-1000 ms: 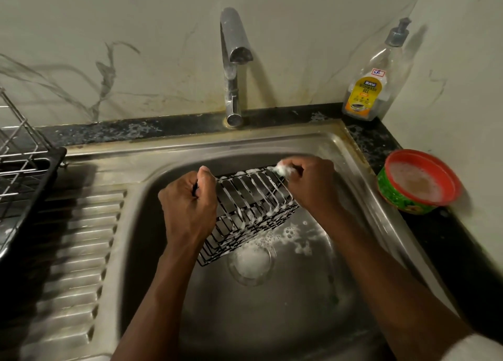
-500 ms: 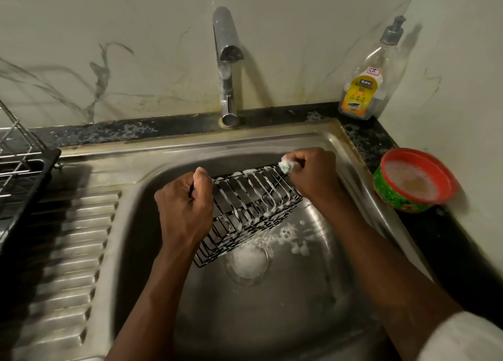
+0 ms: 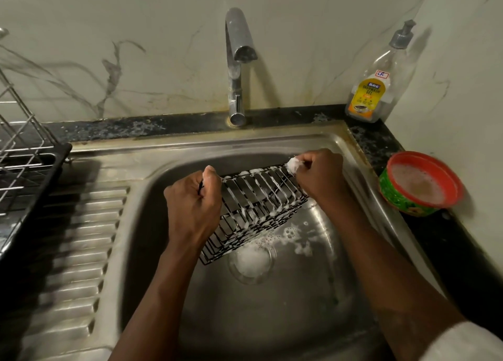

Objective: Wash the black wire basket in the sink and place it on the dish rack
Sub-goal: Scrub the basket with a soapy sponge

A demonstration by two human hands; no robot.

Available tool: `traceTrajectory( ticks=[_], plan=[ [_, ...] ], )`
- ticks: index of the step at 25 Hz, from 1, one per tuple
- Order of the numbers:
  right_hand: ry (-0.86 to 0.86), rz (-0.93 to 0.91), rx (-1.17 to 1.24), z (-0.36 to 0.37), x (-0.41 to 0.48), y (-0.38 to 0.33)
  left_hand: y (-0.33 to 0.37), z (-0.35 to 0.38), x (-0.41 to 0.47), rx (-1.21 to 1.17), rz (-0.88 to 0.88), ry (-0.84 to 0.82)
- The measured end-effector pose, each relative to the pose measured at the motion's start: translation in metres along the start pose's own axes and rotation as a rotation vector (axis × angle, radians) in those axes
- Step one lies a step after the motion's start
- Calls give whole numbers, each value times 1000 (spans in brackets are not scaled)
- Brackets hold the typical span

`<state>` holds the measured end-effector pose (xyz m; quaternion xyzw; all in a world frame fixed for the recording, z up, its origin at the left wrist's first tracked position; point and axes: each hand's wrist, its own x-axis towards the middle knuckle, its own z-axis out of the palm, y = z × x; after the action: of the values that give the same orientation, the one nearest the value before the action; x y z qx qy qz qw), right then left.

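Left hand [image 3: 193, 202] curls tight round the left rim of the black wire basket [image 3: 255, 208], which is held tilted inside the steel sink [image 3: 272, 319] above the round drain, thin ribs streaked with suds. Right hand [image 3: 318, 175] pinches a foamy wad [image 3: 292, 166] against the far corner. The chrome wire dish rack [image 3: 24, 153] stands left.

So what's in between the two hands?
In the head view, the black wire basket, streaked with foam, fills the gap: the left hand grips one end, the right hand pinches a foamy wad at the other.
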<state>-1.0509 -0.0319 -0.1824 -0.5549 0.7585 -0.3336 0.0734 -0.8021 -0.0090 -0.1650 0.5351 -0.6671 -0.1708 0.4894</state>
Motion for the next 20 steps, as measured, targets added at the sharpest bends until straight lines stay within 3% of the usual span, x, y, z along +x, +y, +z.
traceTrajectory(
  ticks=[3,8,13,15,20],
  plan=[
    [48,46,-14,6,4,-2,0,-5,1,-6,-1,-33],
    [-259,186,91,-10,-4,11,-3,-12,3,52,-71,-82],
    [-105,140,92,-2,-1,-7,-19,-10,3,191,-85,-271],
    [-71,136,79,-4,-2,-14,-20,-6,2,238,-75,-275],
    [-26,-80,8,-16,-13,-52,-23,-1,0,393,-61,-344]
  ],
)
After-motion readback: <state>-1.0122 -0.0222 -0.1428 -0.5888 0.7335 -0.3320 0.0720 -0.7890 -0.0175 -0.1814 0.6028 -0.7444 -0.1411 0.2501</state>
